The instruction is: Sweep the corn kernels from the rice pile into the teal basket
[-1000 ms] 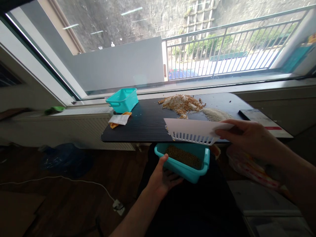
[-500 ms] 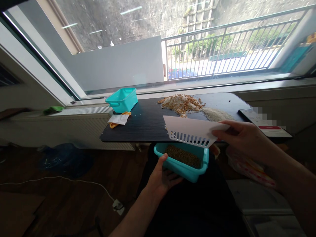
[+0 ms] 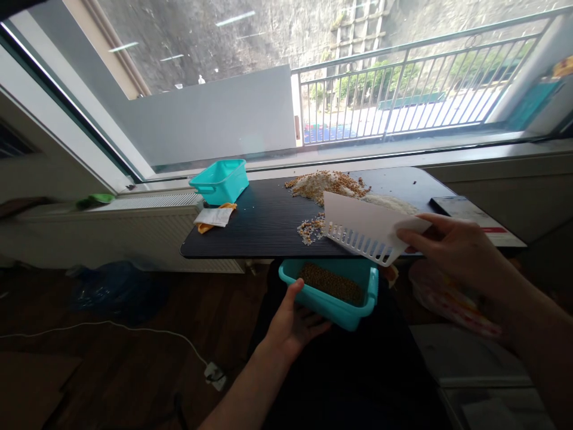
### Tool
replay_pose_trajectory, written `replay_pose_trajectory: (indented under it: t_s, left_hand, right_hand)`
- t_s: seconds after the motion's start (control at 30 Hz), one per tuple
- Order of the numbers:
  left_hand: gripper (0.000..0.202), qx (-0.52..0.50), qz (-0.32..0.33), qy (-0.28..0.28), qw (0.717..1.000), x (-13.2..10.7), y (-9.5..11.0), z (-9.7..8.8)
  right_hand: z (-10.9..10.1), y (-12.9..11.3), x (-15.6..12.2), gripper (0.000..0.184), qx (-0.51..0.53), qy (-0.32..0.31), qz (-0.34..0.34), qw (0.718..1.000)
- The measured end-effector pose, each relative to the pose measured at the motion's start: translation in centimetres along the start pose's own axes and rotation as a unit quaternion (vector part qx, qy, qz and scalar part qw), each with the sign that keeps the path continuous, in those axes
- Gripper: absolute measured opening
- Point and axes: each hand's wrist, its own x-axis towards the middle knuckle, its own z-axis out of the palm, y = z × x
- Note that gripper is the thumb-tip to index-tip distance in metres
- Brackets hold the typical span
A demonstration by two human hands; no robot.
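My left hand (image 3: 290,322) grips the near left corner of a teal plastic bin (image 3: 333,294) holding brown beans, just below the front edge of the black table (image 3: 264,221). My right hand (image 3: 452,251) pinches a white slotted scoop (image 3: 367,230) tilted above the table's front edge. A small heap of mixed beans and rice (image 3: 310,229) lies just left of the scoop. Farther back sits a larger pile of beans and rice (image 3: 329,184), with a patch of plain rice (image 3: 391,203) to its right.
A second, empty-looking teal bin (image 3: 219,180) stands at the table's back left, with a white and orange packet (image 3: 215,216) in front of it. A card or booklet (image 3: 478,220) lies at the table's right edge. A white cable and plug (image 3: 213,374) lie on the floor.
My right hand has shifted the scoop to the right and tilted it, uncovering a small heap of beans and rice near the table's front edge. My left hand and the bin stay still.
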Motion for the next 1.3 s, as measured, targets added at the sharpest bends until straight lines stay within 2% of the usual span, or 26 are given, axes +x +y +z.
replay_pose_trajectory:
  t_s: [0.2,0.3,0.4,0.63,0.83,0.97,1.1,1.2,1.3]
  left_hand:
    - [0.06,0.003,0.006,0.008,1.0,0.0,0.0,0.0]
    - [0.061,0.002,0.005,0.002,1.0,-0.1,0.1,-0.1]
    - [0.062,0.003,0.004,0.0,1.0,-0.1,0.2,-0.3]
    - [0.06,-0.004,0.006,-0.002,1.0,0.2,0.1,-0.4]
    - [0.06,-0.001,0.005,-0.001,1.0,0.0,0.1,-0.1]
    - [0.059,0.0,0.002,-0.002,1.0,0.0,0.1,-0.1]
    - [0.059,-0.001,0.001,0.001,1.0,0.1,0.1,-0.1]
    - [0.06,0.004,0.005,0.002,1.0,0.0,0.1,-0.1]
    - [0.06,0.005,0.004,0.002,1.0,0.0,0.0,-0.1]
  right_hand:
    - [1.4,0.3,1.3,0.022,-0.015,-0.024,-0.123,0.992]
    - [2.2,0.0,1.8,0.02,-0.028,-0.04,-0.158,0.986]
    - [2.2,-0.6,1.8,0.02,-0.054,-0.045,-0.166,0.984]
    - [0.9,-1.7,1.1,0.025,-0.086,-0.013,-0.185,0.979]
    - [1.4,-1.1,2.5,0.027,-0.116,-0.01,-0.194,0.974]
    - [1.9,-0.5,3.3,0.026,-0.125,-0.025,-0.226,0.966]
    - [1.2,-0.7,2.7,0.026,-0.125,-0.058,-0.236,0.962]
    - [0.5,-1.2,1.9,0.025,-0.13,-0.052,-0.238,0.961]
    - [0.7,-1.4,1.7,0.028,-0.116,-0.045,-0.262,0.957]
